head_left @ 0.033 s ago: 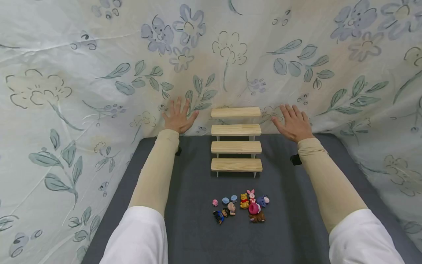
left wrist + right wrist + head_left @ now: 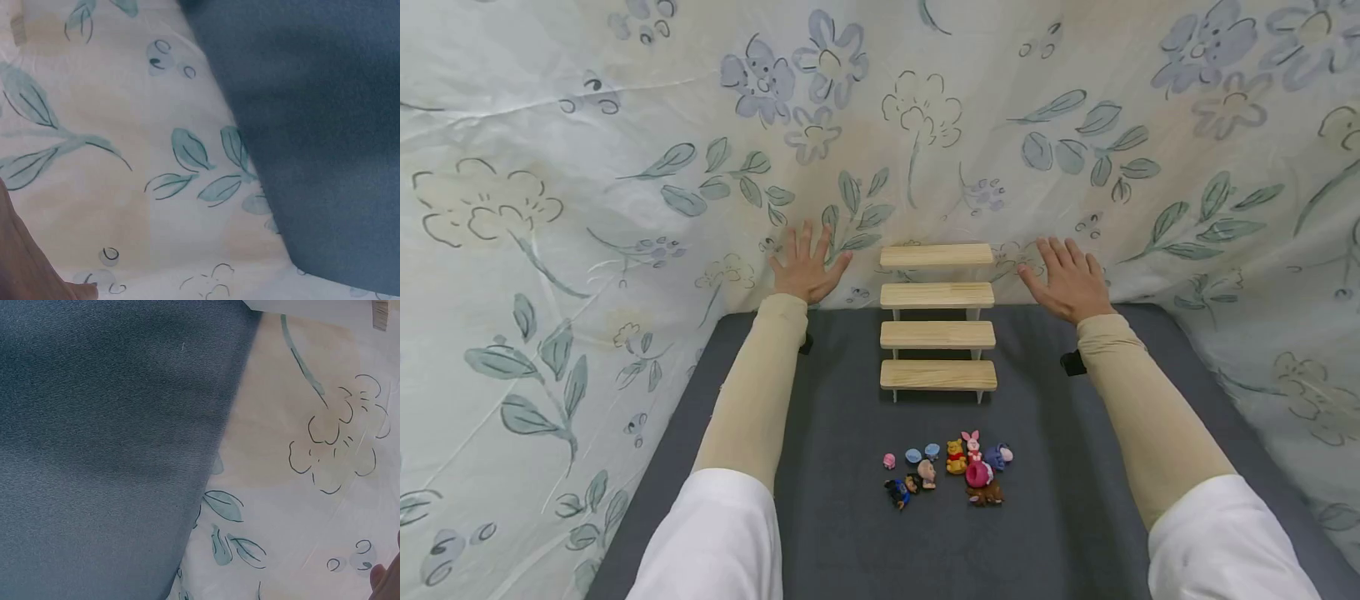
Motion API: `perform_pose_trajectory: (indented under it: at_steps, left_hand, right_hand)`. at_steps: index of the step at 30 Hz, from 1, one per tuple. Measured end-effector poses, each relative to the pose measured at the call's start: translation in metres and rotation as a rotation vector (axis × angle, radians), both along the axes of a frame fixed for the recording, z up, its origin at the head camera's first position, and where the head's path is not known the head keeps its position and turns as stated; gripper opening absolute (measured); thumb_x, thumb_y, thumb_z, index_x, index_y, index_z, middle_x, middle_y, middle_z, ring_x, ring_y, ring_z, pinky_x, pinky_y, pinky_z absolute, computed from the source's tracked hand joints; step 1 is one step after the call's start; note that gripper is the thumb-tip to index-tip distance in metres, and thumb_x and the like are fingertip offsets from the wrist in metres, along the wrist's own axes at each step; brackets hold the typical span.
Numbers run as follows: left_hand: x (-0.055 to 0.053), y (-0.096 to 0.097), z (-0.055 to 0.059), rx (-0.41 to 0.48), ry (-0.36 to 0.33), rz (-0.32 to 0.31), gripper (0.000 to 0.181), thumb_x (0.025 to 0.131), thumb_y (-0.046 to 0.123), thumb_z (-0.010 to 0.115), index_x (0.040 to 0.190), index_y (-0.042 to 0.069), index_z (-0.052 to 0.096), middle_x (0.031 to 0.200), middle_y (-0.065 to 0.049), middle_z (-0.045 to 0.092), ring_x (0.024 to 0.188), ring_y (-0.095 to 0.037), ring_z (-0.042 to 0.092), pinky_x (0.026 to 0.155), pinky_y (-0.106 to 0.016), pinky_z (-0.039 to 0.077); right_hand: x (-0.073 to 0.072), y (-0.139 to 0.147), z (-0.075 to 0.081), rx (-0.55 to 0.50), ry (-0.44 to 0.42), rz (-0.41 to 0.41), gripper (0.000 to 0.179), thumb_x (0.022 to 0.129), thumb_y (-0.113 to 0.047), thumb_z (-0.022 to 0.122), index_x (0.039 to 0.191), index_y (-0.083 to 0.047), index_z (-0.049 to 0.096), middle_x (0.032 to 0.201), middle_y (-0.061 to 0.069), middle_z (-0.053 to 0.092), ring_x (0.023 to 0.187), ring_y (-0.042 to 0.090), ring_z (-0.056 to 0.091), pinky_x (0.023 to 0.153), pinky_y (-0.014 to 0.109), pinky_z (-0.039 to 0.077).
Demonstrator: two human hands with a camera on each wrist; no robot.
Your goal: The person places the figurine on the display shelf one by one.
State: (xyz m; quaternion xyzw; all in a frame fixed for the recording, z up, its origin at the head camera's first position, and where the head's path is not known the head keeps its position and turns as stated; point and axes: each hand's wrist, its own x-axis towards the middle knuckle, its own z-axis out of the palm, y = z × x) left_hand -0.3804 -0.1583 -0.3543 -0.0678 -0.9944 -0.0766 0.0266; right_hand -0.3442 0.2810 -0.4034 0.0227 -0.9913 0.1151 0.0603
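Both hands are held out with fingers straight and spread, and neither holds anything. In the head view my left hand (image 2: 806,271) is left of a four-step wooden rack (image 2: 937,335), over the flowered cloth at the back. To the rack's right is my right hand (image 2: 1066,281), its thumb toward the rack. Nearer the body lie small toy figures: a yellow bear in red (image 2: 956,457), a pink piglet (image 2: 972,444), a blue donkey (image 2: 997,456), a brown figure (image 2: 985,494) and a dark-haired figure in blue (image 2: 898,492). Each wrist view shows only an edge of its hand.
The rack stands on a dark grey table (image 2: 842,542). Flowered cloth (image 2: 925,158) rises behind and at both sides. Beside the figures lie two small light-blue pieces (image 2: 913,456), a tiny pink one (image 2: 889,461), a beige piece (image 2: 927,475) and a magenta one (image 2: 978,474).
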Motion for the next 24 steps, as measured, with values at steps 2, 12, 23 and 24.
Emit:
perform_pose_trajectory:
  at_steps: [2,12,23,24]
  left_hand:
    - [0.0,0.0,0.0,0.0,0.003,-0.006,0.083,0.099,0.074,0.017,0.165,0.028,-0.004,0.172,-0.004,-0.016,0.159,-0.036,-0.013,0.118,-0.079,0.011]
    - [0.005,-0.006,0.006,0.222,-0.101,-0.088,0.072,0.106,0.053,0.032,0.162,0.009,0.022,0.167,-0.018,0.026,0.151,-0.04,0.031,0.119,-0.061,0.035]
    - [0.012,-0.028,0.026,0.774,-0.221,-0.088,0.043,0.108,0.027,0.041,0.136,-0.002,0.056,0.125,-0.026,0.065,0.112,-0.042,0.066,0.09,-0.047,0.06]
    - [0.013,-0.028,0.031,0.824,-0.228,-0.094,0.045,0.108,0.029,0.042,0.139,-0.002,0.054,0.127,-0.027,0.063,0.115,-0.044,0.065,0.095,-0.051,0.059]
  right_hand:
    - [0.002,0.0,0.001,0.0,-0.003,0.002,0.093,0.098,-0.077,0.017,0.165,-0.012,0.006,0.17,0.02,0.009,0.157,0.045,0.003,0.125,0.067,0.001]
    - [0.014,-0.004,0.014,-0.304,0.061,-0.054,0.085,0.103,-0.066,0.022,0.164,-0.009,0.005,0.167,0.027,0.017,0.153,0.051,0.015,0.122,0.071,0.012]
    - [0.032,-0.009,0.056,-0.915,-0.035,-0.02,0.088,0.102,-0.07,0.012,0.156,-0.004,0.034,0.156,0.022,0.041,0.141,0.04,0.043,0.113,0.057,0.041]
    - [0.035,-0.009,0.06,-0.941,-0.031,-0.014,0.087,0.103,-0.069,0.013,0.155,-0.004,0.036,0.156,0.022,0.041,0.14,0.04,0.044,0.113,0.056,0.041]
